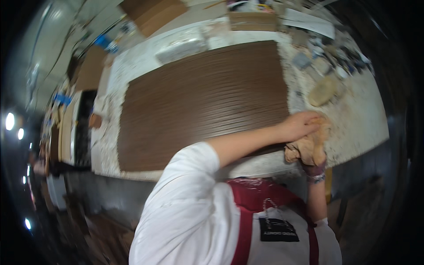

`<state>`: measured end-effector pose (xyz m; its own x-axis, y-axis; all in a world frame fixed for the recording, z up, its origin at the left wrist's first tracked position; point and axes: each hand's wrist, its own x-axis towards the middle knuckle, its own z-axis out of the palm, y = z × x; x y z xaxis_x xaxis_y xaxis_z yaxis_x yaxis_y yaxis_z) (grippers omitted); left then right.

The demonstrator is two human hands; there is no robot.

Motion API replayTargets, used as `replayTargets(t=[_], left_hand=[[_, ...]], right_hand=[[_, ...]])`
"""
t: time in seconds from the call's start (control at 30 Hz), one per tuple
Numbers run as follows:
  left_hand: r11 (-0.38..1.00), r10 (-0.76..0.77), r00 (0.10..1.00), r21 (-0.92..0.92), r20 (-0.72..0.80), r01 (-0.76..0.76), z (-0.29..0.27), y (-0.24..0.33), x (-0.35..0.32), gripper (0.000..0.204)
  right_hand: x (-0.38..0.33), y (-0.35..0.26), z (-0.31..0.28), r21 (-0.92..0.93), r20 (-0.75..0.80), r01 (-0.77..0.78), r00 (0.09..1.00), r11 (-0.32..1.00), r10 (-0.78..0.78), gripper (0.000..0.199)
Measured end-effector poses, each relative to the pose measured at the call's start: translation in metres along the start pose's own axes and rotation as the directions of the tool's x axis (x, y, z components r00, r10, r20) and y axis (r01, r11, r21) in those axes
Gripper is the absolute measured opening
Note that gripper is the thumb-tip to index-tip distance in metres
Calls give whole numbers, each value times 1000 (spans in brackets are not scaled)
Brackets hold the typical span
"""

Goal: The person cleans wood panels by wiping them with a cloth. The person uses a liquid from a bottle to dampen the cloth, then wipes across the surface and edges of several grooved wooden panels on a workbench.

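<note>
Across my body to the right reaches my left hand (pixel 301 125), bare, its fingers closed on a crumpled tan cloth (pixel 304 150). That soft bundle hangs just past the near right corner of a large dark brown panel (pixel 207 101) with fine parallel grooves. My right hand (pixel 314 168) is directly below, in something purplish at the wrist, with a patterned band beneath. The tan bundle covers its fingers, so their pose is hidden. Whether the bundle is a rag or a loose work glove is not clear.
A pale, dusty table (pixel 360 119) carries the panel. On its right lie a yellowish oval pad (pixel 322 91), grey blocks (pixel 301 60) and a clutter of small tools. A plastic-wrapped pack (pixel 181 45) and a cardboard box (pixel 251 21) stand along the far edge.
</note>
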<state>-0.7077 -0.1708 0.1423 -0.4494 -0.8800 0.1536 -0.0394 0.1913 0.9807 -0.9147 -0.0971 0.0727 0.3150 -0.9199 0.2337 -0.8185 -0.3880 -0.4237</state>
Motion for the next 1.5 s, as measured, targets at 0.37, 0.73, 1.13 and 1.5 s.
replayTargets(t=[0.37,0.73,1.13,1.5], left_hand=[[907,130,976,419,-178,-44,-28,-74,125,104],[943,236,961,271,-147,-191,22,-121,166,99],[162,331,845,857,419,-489,-11,-52,163,67],[-158,245,756,794,607,-587,10,-7,156,55]], right_hand=[[153,52,-155,516,-411,114,902,849,129,71],[181,84,-69,495,-378,75,916,866,137,61],[73,81,-38,840,104,294,738,-456,667,42],[13,115,22,951,-201,-3,753,309,626,81]])
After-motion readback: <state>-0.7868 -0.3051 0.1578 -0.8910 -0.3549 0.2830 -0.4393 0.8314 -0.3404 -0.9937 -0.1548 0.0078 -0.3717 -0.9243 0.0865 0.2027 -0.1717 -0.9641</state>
